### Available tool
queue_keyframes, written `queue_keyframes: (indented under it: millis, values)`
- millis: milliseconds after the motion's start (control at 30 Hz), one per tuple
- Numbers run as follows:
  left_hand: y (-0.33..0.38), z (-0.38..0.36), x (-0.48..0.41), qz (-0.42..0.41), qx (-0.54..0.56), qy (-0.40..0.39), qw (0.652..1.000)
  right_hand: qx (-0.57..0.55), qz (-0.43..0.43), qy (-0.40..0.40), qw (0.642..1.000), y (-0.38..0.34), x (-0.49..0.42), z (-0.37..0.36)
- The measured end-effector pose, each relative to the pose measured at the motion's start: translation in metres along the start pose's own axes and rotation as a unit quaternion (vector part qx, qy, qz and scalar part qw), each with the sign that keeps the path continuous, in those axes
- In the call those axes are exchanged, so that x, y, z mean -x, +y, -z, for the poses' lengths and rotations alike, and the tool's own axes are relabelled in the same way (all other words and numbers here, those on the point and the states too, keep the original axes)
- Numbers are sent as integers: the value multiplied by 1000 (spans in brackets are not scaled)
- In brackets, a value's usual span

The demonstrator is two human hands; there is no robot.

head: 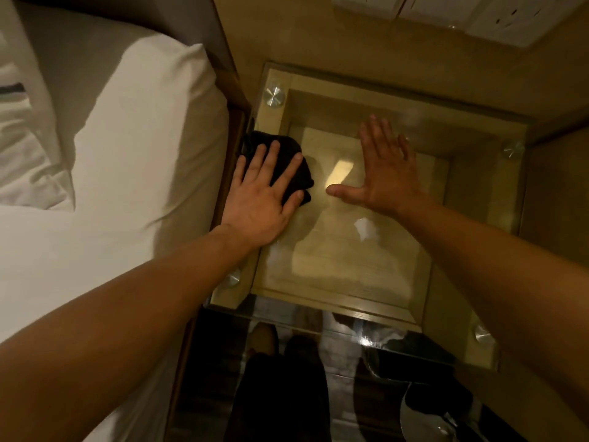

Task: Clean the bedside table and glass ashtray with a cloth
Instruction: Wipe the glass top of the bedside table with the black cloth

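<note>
The bedside table [366, 266] has a clear glass top over a light wooden frame, with round metal studs at its corners. A black cloth [277, 145] lies bunched at the table's left edge. My left hand [264, 199] presses flat on the cloth, fingers spread over it. My right hand [385, 167] rests flat on the glass near the middle, fingers apart, holding nothing. No glass ashtray shows on the tabletop.
A bed with a white pillow [134, 138] and white sheet lies directly left of the table. A wall panel with white switches and sockets [497, 14] is above the far edge. Dark floor and my legs [280, 393] show below the near edge.
</note>
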State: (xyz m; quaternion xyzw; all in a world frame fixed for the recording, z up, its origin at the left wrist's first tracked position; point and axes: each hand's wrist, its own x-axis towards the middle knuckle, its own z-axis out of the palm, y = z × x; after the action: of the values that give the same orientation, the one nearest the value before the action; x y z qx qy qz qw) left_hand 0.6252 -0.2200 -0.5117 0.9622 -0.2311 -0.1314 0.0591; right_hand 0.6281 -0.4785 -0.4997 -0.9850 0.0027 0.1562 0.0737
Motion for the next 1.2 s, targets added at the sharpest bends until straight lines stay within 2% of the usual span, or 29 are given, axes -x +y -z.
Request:
queue_keyframes:
  millis: [767, 1033, 1200]
  values:
    - [21, -46, 178, 9, -6, -32, 999, -35, -3, 6, 999, -4, 7, 4]
    - [24, -52, 210, 9, 28, -30, 999, -35, -7, 4, 999, -2, 5, 1]
    - [32, -45, 229, 20, 87, -42, 995, -43, -14, 0, 999, -2, 5, 1]
